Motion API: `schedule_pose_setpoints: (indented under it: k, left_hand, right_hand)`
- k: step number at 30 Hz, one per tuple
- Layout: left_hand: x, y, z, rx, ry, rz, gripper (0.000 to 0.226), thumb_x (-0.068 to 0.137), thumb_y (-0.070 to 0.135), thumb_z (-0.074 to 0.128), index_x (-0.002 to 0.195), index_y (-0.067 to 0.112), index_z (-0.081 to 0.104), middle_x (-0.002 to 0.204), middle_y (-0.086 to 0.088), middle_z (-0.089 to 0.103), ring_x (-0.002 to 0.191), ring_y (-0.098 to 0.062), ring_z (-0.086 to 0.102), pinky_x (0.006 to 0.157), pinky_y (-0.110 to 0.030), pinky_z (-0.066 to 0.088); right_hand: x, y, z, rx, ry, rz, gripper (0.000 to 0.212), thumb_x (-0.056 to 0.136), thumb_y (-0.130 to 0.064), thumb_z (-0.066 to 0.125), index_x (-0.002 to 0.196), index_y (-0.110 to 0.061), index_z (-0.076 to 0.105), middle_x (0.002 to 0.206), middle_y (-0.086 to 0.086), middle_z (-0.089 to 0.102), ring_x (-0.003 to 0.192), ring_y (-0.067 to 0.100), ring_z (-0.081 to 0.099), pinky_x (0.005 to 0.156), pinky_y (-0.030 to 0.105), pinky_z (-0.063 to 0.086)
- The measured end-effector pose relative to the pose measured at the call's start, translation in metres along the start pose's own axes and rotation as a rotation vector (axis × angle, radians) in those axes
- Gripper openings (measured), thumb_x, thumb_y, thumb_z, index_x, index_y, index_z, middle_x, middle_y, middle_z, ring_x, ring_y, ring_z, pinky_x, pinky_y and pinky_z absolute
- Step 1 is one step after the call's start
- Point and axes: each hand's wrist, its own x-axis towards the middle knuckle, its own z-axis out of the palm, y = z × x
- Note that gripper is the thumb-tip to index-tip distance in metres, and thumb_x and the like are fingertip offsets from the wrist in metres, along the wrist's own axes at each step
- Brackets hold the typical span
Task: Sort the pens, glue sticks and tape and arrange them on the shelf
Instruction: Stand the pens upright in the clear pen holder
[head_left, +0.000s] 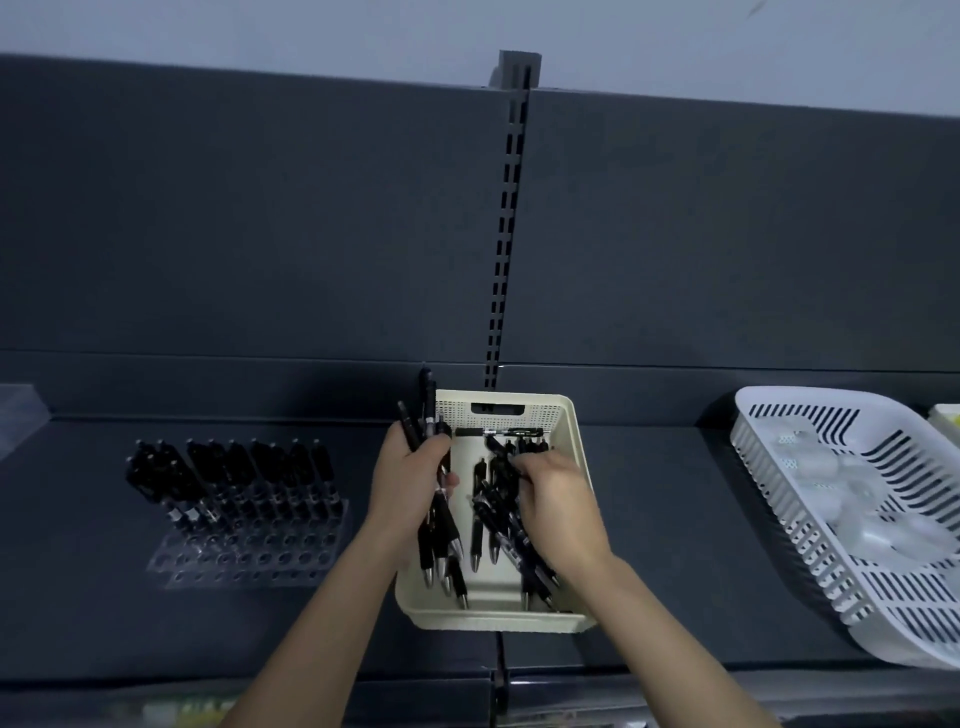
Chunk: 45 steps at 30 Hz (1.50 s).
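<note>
A cream basket stands on the dark shelf at the centre, with several black pens loose inside. My left hand grips a bunch of black pens over the basket's left side, tips pointing down. My right hand reaches into the basket, its fingers curled among the loose pens; what they hold is hidden. To the left, a clear pen rack holds several black pens upright in its back rows.
A white slotted basket with white tape rolls or similar items lies at the right. A clear plastic piece sits at the far left. A slotted upright runs up the back panel behind the cream basket.
</note>
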Motion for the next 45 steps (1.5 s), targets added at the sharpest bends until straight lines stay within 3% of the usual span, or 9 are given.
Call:
schedule_pose_setpoints:
  k: [5,10,15,21,25,28,34,41,45]
  left_hand:
    - [-0.009,0.004,-0.018,-0.064,-0.004,-0.059,0.009,0.089,0.013,0.059,0.097,0.013,0.057,0.074,-0.003,0.057,0.05,-0.012,0.051,0.049,-0.027,0.042]
    - [-0.014,0.013,-0.023,-0.232,0.034,-0.056,0.008,0.088,0.008,0.061,0.088,0.015,0.056,0.067,-0.002,0.056,0.052,-0.014,0.05,0.047,-0.025,0.04]
    - [-0.025,0.023,-0.023,-0.17,0.022,0.035,0.006,0.09,0.01,0.06,0.094,0.013,0.058,0.07,-0.002,0.054,0.051,-0.014,0.051,0.049,-0.027,0.044]
    - [-0.036,0.029,-0.032,-0.155,0.06,0.112,0.008,0.093,0.015,0.058,0.101,0.017,0.058,0.061,0.006,0.057,0.051,-0.014,0.05,0.05,-0.026,0.044]
    - [-0.038,0.034,-0.043,-0.126,0.044,0.163,0.012,0.093,0.015,0.057,0.106,0.016,0.057,0.066,0.004,0.055,0.051,-0.014,0.05,0.052,-0.027,0.043]
    - [-0.042,0.041,-0.06,-0.103,0.001,0.195,0.013,0.094,0.016,0.057,0.107,0.016,0.057,0.07,0.004,0.055,0.051,-0.012,0.051,0.051,-0.025,0.044]
    - [-0.048,0.058,-0.118,-0.039,-0.086,0.27,0.011,0.093,0.019,0.059,0.103,0.022,0.059,0.068,0.007,0.055,0.054,-0.011,0.052,0.055,-0.025,0.047]
    - [-0.05,0.057,-0.189,-0.015,-0.077,0.304,0.008,0.093,0.02,0.058,0.1,0.023,0.059,0.073,0.005,0.054,0.056,-0.008,0.053,0.057,-0.023,0.048]
    - [-0.05,0.052,-0.226,-0.036,-0.073,0.293,0.007,0.093,0.018,0.057,0.098,0.023,0.059,0.071,0.005,0.052,0.056,-0.009,0.051,0.058,-0.025,0.048]
  right_hand:
    - [0.003,-0.015,0.017,-0.093,-0.374,0.019,0.012,0.084,0.001,0.049,0.077,-0.009,0.052,0.081,0.009,0.06,0.07,0.026,0.059,0.054,0.035,0.047]
    - [0.006,-0.024,0.022,-0.254,-0.482,-0.019,0.017,0.081,0.006,0.049,0.082,-0.01,0.055,0.086,0.008,0.064,0.077,0.026,0.063,0.053,0.029,0.039]
    - [0.012,-0.024,0.027,-0.182,-0.571,0.058,0.013,0.082,-0.001,0.048,0.073,-0.01,0.052,0.078,0.006,0.064,0.071,0.022,0.065,0.054,0.027,0.05]
    - [0.017,-0.033,0.003,0.122,-0.233,0.088,0.011,0.079,-0.006,0.055,0.071,-0.006,0.049,0.079,0.004,0.052,0.059,0.014,0.048,0.044,0.018,0.026]
    - [0.016,-0.064,-0.014,0.253,-0.015,0.066,0.013,0.081,-0.008,0.058,0.075,-0.015,0.049,0.077,-0.003,0.047,0.063,0.005,0.041,0.051,0.014,0.03]
    - [0.016,-0.09,-0.018,0.435,0.137,0.12,0.017,0.08,-0.009,0.062,0.069,-0.01,0.049,0.068,0.004,0.052,0.064,0.019,0.048,0.058,0.025,0.037]
    - [0.0,-0.139,-0.005,0.927,0.32,0.363,0.018,0.08,-0.007,0.069,0.071,-0.006,0.054,0.063,-0.001,0.045,0.062,0.015,0.043,0.064,0.045,0.047]
    - [-0.027,-0.195,0.028,0.979,0.345,0.404,0.025,0.085,-0.007,0.067,0.066,-0.015,0.053,0.057,-0.009,0.045,0.054,0.002,0.046,0.065,0.026,0.053]
    - [-0.032,-0.218,0.043,0.8,0.369,0.352,0.022,0.085,-0.012,0.068,0.068,-0.017,0.056,0.06,-0.005,0.05,0.052,-0.002,0.044,0.055,0.009,0.039]
